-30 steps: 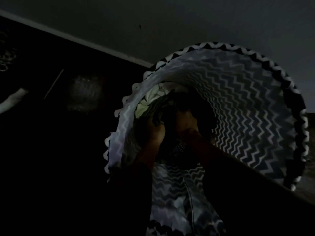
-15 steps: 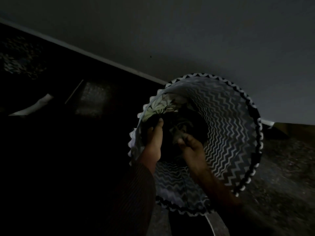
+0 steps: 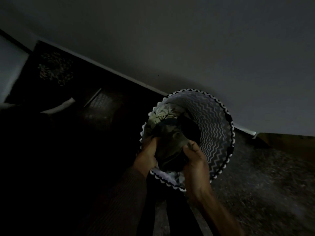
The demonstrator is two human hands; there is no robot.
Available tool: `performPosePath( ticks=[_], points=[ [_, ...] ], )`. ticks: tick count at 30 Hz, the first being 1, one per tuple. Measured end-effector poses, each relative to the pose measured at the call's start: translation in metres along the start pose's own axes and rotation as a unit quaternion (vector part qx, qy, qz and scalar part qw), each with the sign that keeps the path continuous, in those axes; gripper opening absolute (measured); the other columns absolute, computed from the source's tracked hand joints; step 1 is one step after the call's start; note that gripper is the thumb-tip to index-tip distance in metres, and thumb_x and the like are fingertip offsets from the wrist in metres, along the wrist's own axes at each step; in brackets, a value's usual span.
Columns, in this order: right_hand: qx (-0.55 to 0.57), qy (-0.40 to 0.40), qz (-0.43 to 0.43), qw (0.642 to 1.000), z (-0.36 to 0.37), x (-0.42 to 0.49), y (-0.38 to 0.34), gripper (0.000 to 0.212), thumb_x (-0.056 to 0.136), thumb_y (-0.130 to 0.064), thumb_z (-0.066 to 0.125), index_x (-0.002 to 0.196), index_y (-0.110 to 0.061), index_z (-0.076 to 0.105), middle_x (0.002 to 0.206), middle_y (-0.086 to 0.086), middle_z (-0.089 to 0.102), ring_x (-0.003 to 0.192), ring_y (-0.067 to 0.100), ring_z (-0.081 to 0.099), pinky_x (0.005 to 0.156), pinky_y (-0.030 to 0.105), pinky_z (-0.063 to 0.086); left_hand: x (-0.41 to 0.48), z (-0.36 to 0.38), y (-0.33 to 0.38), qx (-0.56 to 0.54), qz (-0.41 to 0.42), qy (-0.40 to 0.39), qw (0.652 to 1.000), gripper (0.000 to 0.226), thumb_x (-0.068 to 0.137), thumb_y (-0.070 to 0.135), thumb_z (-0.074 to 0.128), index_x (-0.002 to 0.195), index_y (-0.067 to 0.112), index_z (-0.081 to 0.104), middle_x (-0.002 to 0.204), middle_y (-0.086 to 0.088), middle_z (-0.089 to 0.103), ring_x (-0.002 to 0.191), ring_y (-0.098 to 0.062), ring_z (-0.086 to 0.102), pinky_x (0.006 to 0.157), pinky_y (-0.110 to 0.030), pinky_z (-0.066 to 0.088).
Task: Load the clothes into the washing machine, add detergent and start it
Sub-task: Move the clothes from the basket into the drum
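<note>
The fingers [image 3: 188,146] of both hands are curled round a bundle of dark clothes [image 3: 170,147], gripping it from either side. Behind everything, a plain pale wall [image 3: 187,40] fills the upper part of the dim view, and a dark speckled floor [image 3: 272,184] runs along the lower right. A round laundry basket [image 3: 216,123], patterned in black and white zigzags with a scalloped rim, stands on the floor against the wall. The bundle sits at the near side of the basket's mouth, level with its rim, above a pale leaf-printed cloth [image 3: 160,114] lying deeper inside. The left hand [image 3: 148,154], in a dark ribbed sleeve [image 3: 122,198], holds the bundle's left edge. The right hand [image 3: 194,159], forearm bare, grips its right edge.
</note>
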State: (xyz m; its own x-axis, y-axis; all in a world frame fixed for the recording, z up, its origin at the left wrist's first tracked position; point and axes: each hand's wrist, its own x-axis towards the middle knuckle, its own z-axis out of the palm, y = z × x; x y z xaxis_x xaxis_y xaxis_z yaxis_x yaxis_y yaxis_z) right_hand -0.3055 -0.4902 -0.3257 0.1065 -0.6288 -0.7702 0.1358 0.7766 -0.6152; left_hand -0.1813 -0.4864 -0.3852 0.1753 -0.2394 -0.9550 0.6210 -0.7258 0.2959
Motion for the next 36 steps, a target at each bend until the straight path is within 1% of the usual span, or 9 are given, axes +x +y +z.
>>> performPosePath(
  ticks=[3,6,9,15,20,25,30,33,36],
  points=[
    [-0.076,0.041,-0.06,0.994,-0.002,-0.006,-0.013,0.022,0.103,-0.014,0.047,0.1,-0.022,0.068,0.095,-0.012,0.074,0.094,0.002,0.068,0.08,0.022,0.054,-0.015,0.004,0.003,-0.042,0.002,0.009,0.999,0.038,0.103,0.02,0.041,0.136,0.004,0.051,0.12,-0.013,0.063,0.089,-0.022,0.061,0.079,-0.034,0.056],
    [-0.142,0.054,-0.114,0.982,-0.004,-0.003,-0.017,0.017,0.101,-0.032,0.053,0.106,-0.026,0.067,0.109,-0.003,0.07,0.107,0.013,0.065,0.095,0.038,0.052,-0.034,0.009,0.007,-0.098,0.001,0.002,0.995,0.037,0.104,0.022,0.039,0.138,0.011,0.051,0.113,-0.008,0.064,0.084,-0.016,0.06,0.055,-0.022,0.054],
    [-0.21,0.064,-0.151,0.964,-0.004,-0.006,-0.027,0.029,0.09,-0.053,0.058,0.111,-0.034,0.064,0.119,0.0,0.065,0.116,0.019,0.06,0.1,0.049,0.05,-0.064,0.011,0.015,-0.127,0.001,-0.023,0.992,0.037,0.105,0.021,0.038,0.136,0.008,0.053,0.122,-0.013,0.063,0.089,-0.022,0.06,0.064,-0.029,0.049],
    [-0.098,-0.052,-0.071,0.991,0.009,-0.028,-0.057,0.064,0.081,-0.051,0.063,0.141,-0.037,0.044,0.135,-0.008,0.058,0.119,0.008,0.06,0.097,0.031,0.05,-0.107,0.002,0.036,-0.076,0.056,-0.062,0.994,0.029,0.104,0.024,0.042,0.104,0.011,0.068,0.097,-0.009,0.069,0.083,-0.021,0.064,0.07,-0.03,0.051],
    [-0.027,-0.124,-0.025,0.992,0.021,-0.056,-0.076,0.033,0.098,-0.033,0.05,0.13,-0.026,0.059,0.119,-0.006,0.071,0.107,0.01,0.068,0.078,0.022,0.056,-0.13,-0.01,0.045,0.127,0.191,-0.013,0.973,0.017,0.097,0.013,0.051,0.108,0.016,0.063,0.113,-0.007,0.064,0.11,-0.027,0.061,0.097,-0.037,0.051],
    [-0.053,-0.125,-0.072,0.988,0.04,-0.087,-0.097,0.019,0.101,-0.018,0.051,0.104,-0.022,0.07,0.099,-0.002,0.077,0.091,0.011,0.072,0.071,0.02,0.056,-0.158,-0.021,0.049,0.237,0.329,0.079,0.911,0.052,0.078,0.026,0.076,0.126,0.027,0.057,0.136,-0.005,0.04,0.121,-0.023,0.045,0.108,-0.035,0.043],
    [-0.017,-0.098,-0.156,0.983,0.07,-0.116,-0.131,0.03,0.089,-0.029,0.062,0.111,-0.009,0.068,0.109,0.008,0.074,0.1,0.021,0.07,0.08,0.029,0.057,-0.223,-0.031,0.053,-0.121,0.232,0.017,0.965,0.05,0.074,0.051,0.076,0.121,0.045,0.061,0.129,0.0,0.062,0.115,-0.019,0.061,0.099,-0.049,0.05],
    [0.034,-0.135,-0.132,0.981,0.091,-0.143,-0.154,0.036,0.092,-0.029,0.06,0.12,-0.007,0.063,0.114,0.01,0.072,0.107,0.026,0.068,0.087,0.036,0.058,-0.262,-0.038,0.045,-0.224,0.106,-0.102,0.964,0.1,0.051,0.087,0.057,0.139,0.039,0.048,0.149,-0.006,0.045,0.138,-0.036,0.038,0.112,-0.062,0.028],
    [0.089,-0.187,-0.058,0.977,0.111,-0.169,-0.165,0.042,0.096,-0.033,0.061,0.132,-0.011,0.058,0.127,0.013,0.066,0.12,0.031,0.061,0.103,0.049,0.049,-0.29,-0.044,0.041,-0.277,0.082,-0.153,0.945,0.108,0.055,0.096,0.047,0.149,0.044,0.033,0.158,-0.015,0.028,0.142,-0.049,0.024,0.11,-0.065,0.026]
  ],
)
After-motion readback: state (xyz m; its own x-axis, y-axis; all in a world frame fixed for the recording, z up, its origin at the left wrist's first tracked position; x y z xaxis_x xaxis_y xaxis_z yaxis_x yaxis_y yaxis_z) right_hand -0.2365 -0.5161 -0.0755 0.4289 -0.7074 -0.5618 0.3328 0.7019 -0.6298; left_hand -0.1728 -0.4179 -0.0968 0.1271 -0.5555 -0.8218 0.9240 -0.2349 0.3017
